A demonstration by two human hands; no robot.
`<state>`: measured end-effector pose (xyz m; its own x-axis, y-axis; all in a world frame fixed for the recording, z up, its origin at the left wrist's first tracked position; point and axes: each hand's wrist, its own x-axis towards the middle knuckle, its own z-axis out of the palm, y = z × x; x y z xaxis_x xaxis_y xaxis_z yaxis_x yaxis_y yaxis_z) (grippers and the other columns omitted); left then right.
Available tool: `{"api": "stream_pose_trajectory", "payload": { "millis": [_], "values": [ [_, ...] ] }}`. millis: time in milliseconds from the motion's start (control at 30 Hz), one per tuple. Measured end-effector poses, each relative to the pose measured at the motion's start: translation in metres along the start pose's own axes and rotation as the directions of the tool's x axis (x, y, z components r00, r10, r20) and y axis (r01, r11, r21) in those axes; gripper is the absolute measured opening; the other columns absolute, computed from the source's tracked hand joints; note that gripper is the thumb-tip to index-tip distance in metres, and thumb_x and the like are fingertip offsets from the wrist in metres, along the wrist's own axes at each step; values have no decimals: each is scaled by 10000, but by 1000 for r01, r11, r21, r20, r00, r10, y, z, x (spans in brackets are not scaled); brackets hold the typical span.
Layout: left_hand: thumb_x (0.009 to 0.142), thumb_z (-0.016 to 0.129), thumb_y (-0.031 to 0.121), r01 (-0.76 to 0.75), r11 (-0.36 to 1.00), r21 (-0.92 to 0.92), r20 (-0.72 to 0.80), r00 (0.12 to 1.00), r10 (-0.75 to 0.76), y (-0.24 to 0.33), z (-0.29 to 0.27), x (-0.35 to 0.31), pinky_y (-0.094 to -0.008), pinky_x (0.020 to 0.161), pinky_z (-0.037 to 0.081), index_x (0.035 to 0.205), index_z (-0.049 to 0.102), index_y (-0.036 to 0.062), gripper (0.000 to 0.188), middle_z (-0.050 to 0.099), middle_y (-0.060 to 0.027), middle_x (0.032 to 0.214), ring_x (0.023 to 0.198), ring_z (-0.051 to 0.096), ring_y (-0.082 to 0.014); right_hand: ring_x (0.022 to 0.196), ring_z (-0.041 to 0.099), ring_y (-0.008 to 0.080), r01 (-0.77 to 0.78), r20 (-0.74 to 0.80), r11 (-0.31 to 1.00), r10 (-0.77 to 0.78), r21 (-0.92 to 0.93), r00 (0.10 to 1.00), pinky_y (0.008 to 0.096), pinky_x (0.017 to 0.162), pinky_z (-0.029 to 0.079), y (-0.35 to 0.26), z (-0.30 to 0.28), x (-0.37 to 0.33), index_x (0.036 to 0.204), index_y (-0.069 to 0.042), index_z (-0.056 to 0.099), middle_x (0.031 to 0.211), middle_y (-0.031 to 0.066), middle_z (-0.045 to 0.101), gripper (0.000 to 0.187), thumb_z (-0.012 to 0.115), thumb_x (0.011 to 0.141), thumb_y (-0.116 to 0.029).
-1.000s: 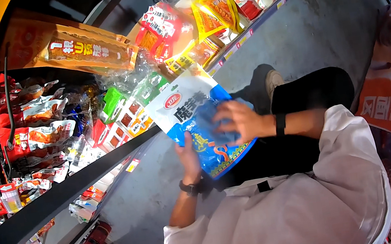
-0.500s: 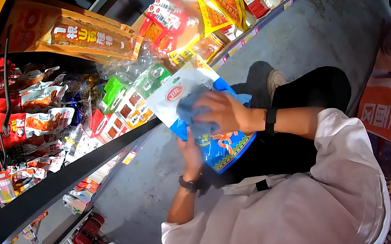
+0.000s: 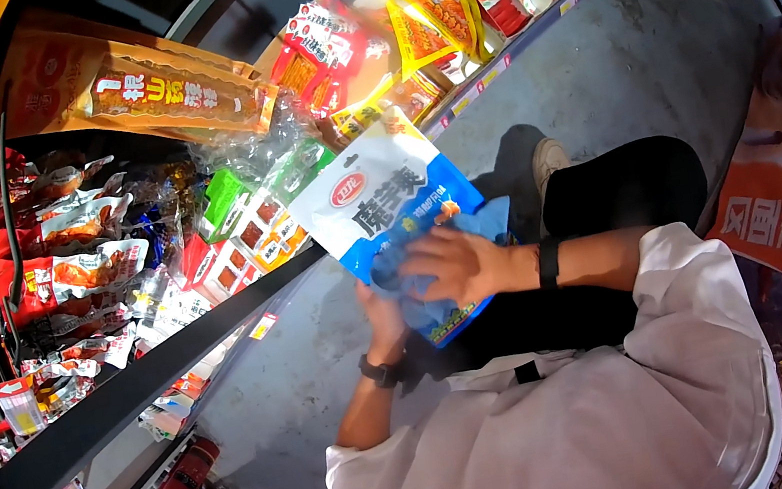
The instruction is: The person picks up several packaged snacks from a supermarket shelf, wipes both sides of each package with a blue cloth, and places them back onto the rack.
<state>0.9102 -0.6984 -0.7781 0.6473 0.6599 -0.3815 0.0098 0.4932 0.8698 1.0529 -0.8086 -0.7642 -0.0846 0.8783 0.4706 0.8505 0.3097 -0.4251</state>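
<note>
A large white and blue snack bag (image 3: pixel 331 218) is tilted in front of me, its printed front facing up. At its lower left edge my left hand (image 3: pixel 382 319) grips it, thumb along the edge and the other fingers hidden behind. My right hand (image 3: pixel 459 263) presses a blue cloth (image 3: pixel 491 219) flat against the lower part of the bag, fingers bent over the fabric. The cloth bunches around the fingers and covers much of the bag's lower front.
Left and ahead, a shelf with a dark front rail (image 3: pixel 155 356) carries boxed snacks (image 3: pixel 256 219), red packets (image 3: pixel 50 265), a long orange box (image 3: pixel 165 86) and yellow bags (image 3: pixel 438 20). An orange and dark printed panel (image 3: pixel 773 197) stands at right. Grey floor (image 3: pixel 621 58) lies between.
My right hand and the cloth have slid down the bag, baring more of its printed upper front. My left hand keeps its hold with little movement.
</note>
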Motion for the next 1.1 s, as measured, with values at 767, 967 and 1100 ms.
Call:
{"api": "stream_pose_trajectory", "payload": {
  "millis": [767, 967, 1100],
  "values": [
    [964, 494, 315, 129, 947, -295, 54, 992, -118, 50, 11, 6, -384, 922, 475, 1312, 379, 46, 455, 528, -110, 1259, 1107, 554, -232, 858, 621, 144, -291, 547, -467, 759, 835, 352, 288, 773, 506, 76, -89, 24, 1063, -44, 604, 1001, 69, 651, 312, 607, 867, -287],
    [959, 514, 225, -37, 981, -188, 25, 999, 42, 56, 48, 19, -364, 928, 456, 1336, 328, 60, 451, 514, -93, 1252, 1093, 543, -200, 955, 615, 194, -149, 537, -551, 659, 821, 527, 350, 863, 501, 51, -128, 38, 1156, -42, 546, 1085, 97, 625, 374, 566, 888, -303],
    [983, 464, 213, -9, 984, -176, 17, 1000, 12, 73, 87, 14, -350, 937, 440, 1391, 235, 86, 485, 475, -99, 1275, 1112, 509, -189, 992, 606, 186, -43, 430, -541, 613, 840, 663, 344, 868, 498, 36, -125, 32, 1195, -28, 524, 1121, 105, 618, 402, 564, 886, -281]
  ]
}}
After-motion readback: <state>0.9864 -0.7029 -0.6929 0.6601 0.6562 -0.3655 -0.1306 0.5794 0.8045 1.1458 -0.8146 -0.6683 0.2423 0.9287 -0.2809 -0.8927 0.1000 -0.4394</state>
